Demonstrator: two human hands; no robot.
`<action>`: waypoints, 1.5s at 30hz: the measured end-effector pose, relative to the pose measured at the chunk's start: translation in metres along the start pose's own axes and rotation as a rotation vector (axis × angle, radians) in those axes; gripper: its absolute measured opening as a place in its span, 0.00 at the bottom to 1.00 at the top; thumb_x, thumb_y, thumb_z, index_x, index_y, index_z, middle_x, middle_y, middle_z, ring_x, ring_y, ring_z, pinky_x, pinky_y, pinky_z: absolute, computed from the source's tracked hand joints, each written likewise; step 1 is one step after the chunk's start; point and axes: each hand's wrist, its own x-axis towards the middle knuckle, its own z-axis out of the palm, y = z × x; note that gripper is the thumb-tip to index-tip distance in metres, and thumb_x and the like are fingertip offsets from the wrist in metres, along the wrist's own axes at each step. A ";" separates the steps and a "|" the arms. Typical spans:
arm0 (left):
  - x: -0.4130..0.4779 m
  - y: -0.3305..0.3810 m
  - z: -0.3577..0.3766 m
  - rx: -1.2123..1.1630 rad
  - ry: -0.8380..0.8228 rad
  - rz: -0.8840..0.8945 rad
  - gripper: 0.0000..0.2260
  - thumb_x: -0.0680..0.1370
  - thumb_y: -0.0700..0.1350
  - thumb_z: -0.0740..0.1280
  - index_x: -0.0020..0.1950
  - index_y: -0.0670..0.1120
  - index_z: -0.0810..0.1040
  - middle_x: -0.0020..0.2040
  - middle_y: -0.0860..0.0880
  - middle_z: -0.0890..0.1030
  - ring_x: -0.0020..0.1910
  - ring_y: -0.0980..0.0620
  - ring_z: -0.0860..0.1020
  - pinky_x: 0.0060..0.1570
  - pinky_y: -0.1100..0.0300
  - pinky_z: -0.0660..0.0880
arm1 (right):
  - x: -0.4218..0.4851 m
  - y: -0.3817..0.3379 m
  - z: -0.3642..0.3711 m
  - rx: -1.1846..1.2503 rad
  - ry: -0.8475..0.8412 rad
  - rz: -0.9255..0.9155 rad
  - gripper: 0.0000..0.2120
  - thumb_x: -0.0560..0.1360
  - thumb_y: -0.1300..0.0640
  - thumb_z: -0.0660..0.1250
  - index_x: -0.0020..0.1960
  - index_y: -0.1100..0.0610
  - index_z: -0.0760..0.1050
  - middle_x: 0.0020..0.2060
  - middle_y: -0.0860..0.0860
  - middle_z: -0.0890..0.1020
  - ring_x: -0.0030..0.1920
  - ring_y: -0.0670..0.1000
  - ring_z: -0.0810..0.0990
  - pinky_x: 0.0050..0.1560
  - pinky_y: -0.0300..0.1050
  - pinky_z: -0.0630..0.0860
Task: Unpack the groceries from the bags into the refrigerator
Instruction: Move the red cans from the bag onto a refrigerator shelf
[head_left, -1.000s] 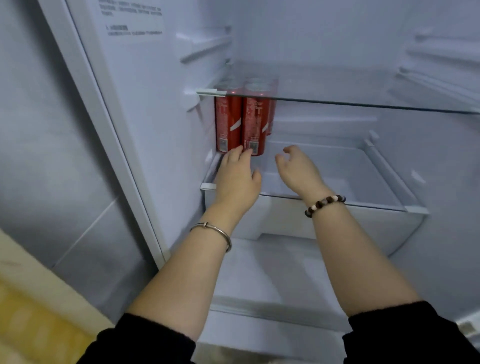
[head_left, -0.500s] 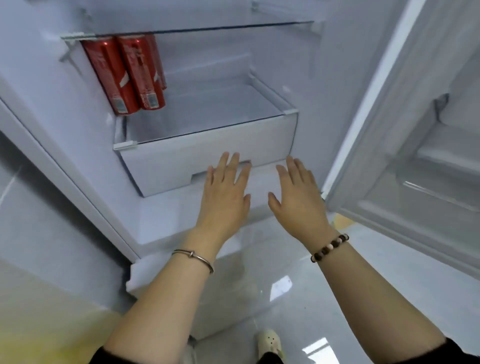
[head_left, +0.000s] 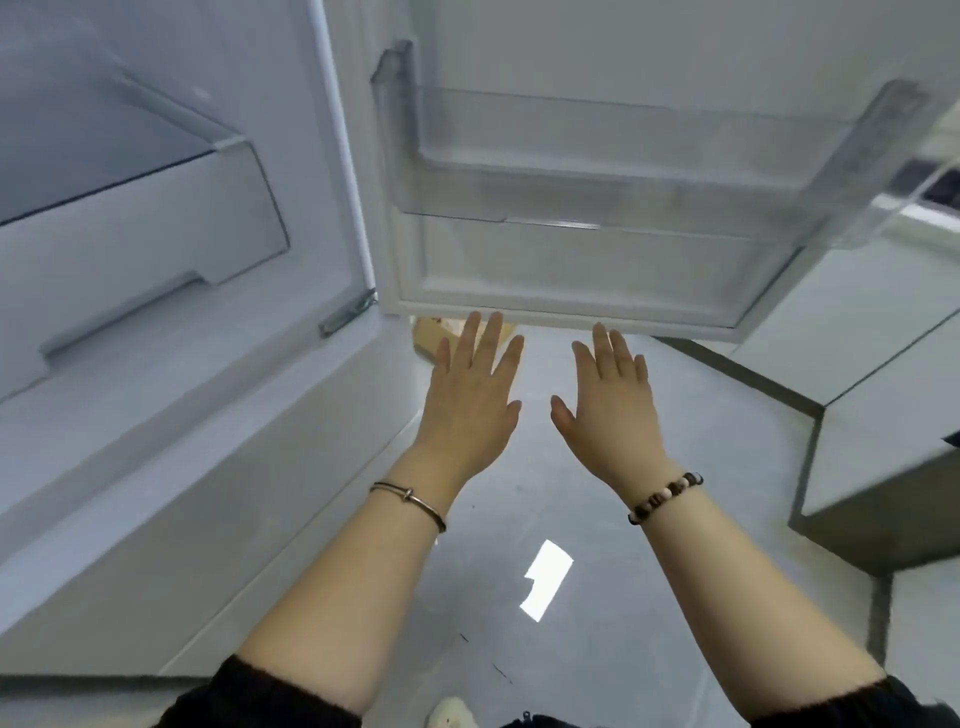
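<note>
Hands: I'm drawing left hand (head_left: 470, 400) and right hand (head_left: 610, 410) back from the fridge (head_left: 156, 364), both spread flat, empty.
Cans: staying shelved, left, out of view.
Next: probably fetching more groceries.

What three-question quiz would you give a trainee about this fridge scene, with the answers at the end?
1. True or false: the left hand is curled into a fist.
2. Which wrist wears the beaded bracelet? A: left. B: right. C: neither.
3. In one word, is the refrigerator door open or closed?

Key: 1 false, its fingers are stretched out straight and hold nothing; 2 B; 3 open.
</note>
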 end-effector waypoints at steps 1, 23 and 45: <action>0.006 0.021 0.001 -0.005 -0.004 0.039 0.30 0.81 0.53 0.56 0.78 0.48 0.44 0.78 0.45 0.39 0.75 0.43 0.36 0.73 0.45 0.41 | -0.008 0.019 -0.005 -0.010 0.010 0.043 0.31 0.78 0.46 0.58 0.75 0.60 0.56 0.76 0.59 0.51 0.76 0.59 0.48 0.73 0.57 0.48; -0.062 0.657 0.046 -0.209 -0.127 1.152 0.29 0.81 0.55 0.55 0.78 0.50 0.47 0.78 0.46 0.41 0.76 0.45 0.37 0.73 0.44 0.41 | -0.455 0.449 -0.116 -0.078 0.226 1.210 0.32 0.77 0.48 0.60 0.76 0.58 0.53 0.77 0.57 0.47 0.76 0.56 0.42 0.74 0.54 0.41; -0.239 0.944 0.070 -0.457 -0.270 2.094 0.27 0.78 0.50 0.63 0.75 0.45 0.60 0.77 0.42 0.55 0.76 0.41 0.52 0.71 0.42 0.55 | -0.703 0.480 -0.144 -0.317 0.319 2.161 0.31 0.73 0.51 0.66 0.73 0.59 0.62 0.74 0.59 0.59 0.75 0.59 0.54 0.73 0.55 0.49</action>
